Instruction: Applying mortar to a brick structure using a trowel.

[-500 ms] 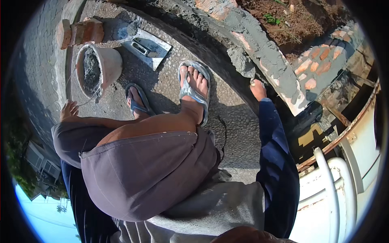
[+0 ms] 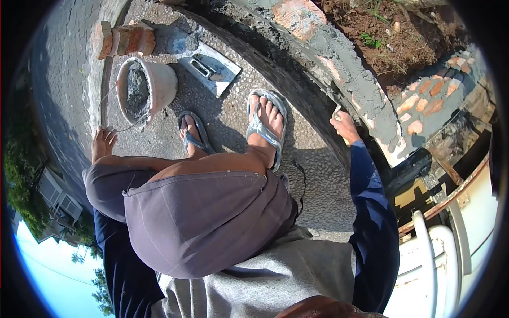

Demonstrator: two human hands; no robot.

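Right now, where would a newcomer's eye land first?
Likely first is the whitish bucket of grey mortar at left, its wire handle close to the left hand. Next comes the plastering float on the pebbled paving right of the bucket. At right, the right hand grips what looks like a trowel beside the mortar-topped brick wall.

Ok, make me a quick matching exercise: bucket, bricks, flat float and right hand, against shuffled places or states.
Column one:
1. Bucket
2. Bricks
3. Flat float
4. Right hand

Column two:
A. Lying on the pebbled ground
B. Closed around a slim pale curved piece
C. Holding grey mix
D. Reddish-orange, in a row

Pairs: 1-C, 2-D, 3-A, 4-B
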